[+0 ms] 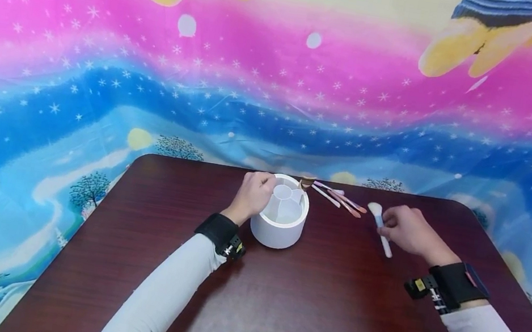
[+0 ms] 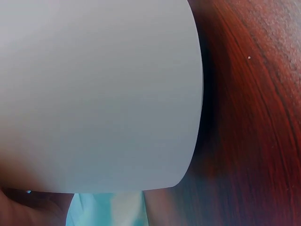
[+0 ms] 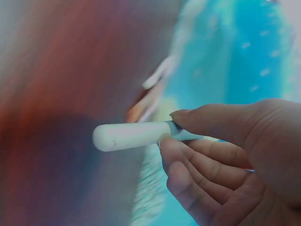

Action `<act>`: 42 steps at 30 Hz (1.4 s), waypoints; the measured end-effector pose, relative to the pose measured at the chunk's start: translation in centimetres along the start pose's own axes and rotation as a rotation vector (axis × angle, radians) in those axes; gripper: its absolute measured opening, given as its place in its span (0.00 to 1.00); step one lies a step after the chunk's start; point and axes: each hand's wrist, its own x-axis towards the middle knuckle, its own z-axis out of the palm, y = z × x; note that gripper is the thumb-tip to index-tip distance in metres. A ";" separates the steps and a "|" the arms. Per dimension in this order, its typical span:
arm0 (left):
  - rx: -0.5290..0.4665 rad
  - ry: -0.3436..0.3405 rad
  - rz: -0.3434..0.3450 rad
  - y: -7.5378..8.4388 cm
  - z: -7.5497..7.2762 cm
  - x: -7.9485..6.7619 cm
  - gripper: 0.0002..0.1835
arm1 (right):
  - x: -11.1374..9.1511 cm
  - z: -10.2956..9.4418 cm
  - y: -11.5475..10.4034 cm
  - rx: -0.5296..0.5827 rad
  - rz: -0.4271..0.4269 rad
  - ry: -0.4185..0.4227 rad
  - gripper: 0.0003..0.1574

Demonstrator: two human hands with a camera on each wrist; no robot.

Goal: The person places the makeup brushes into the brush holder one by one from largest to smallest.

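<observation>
A white round divided holder [image 1: 279,234] stands upright on the table. My left hand [image 1: 253,193] grips its left rim. In the left wrist view the white wall of the holder [image 2: 103,94] fills much of the picture. Between thumb and fingers, my right hand [image 1: 406,227] pinches a makeup brush [image 1: 385,244] with a white handle and pale bristles, raised and slanting. The right wrist view shows the handle end of that brush [image 3: 127,136] poking out past the right hand [image 3: 235,155]. Something brown, perhaps a brush head [image 1: 307,183], shows at the holder's right rim.
Several thin makeup brushes [image 1: 341,196] lie in a loose pile on the table, right of the holder near the back edge. The dark reddish-brown table [image 1: 274,316] has a patterned cloth [image 1: 273,115] hanging behind it.
</observation>
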 end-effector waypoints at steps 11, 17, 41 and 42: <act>0.014 -0.002 -0.001 0.1 -0.1 -0.1 0.22 | 1.2 -3.7 -9.4 0.088 -0.194 0.236 0.09; 0.016 -0.007 -0.001 0.0 -0.2 -0.1 0.22 | 2.8 -2.7 -12.6 0.187 -0.243 0.316 0.13; 0.024 0.001 0.006 0.1 -0.2 -0.1 0.23 | 8.1 1.5 -14.9 0.307 -0.234 0.216 0.13; 0.022 0.001 0.004 0.1 -0.2 -0.1 0.23 | 8.1 1.6 -14.9 0.298 -0.242 0.207 0.12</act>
